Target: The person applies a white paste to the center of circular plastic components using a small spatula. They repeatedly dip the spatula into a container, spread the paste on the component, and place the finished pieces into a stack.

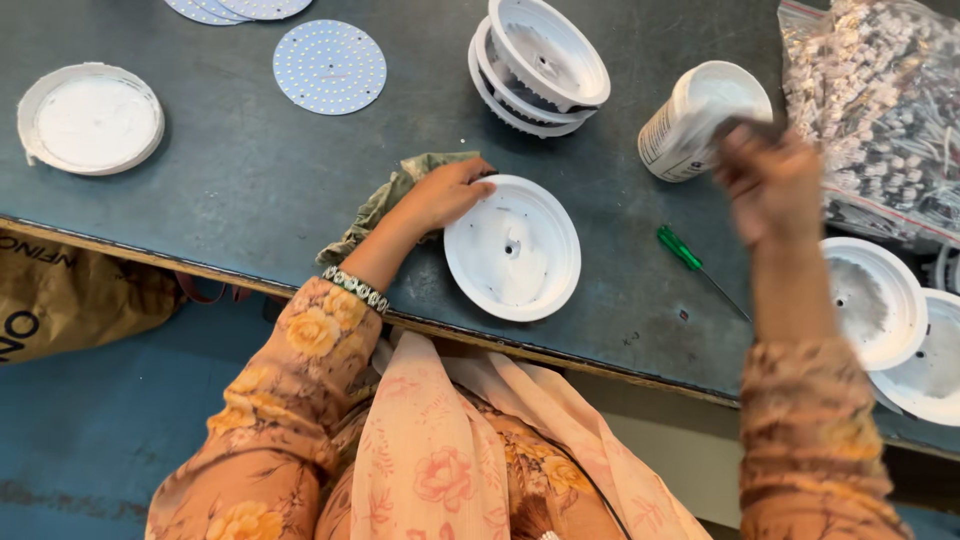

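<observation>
Screwdriver (pixel 681 248) right of housing (pixel 512 248)
</observation>
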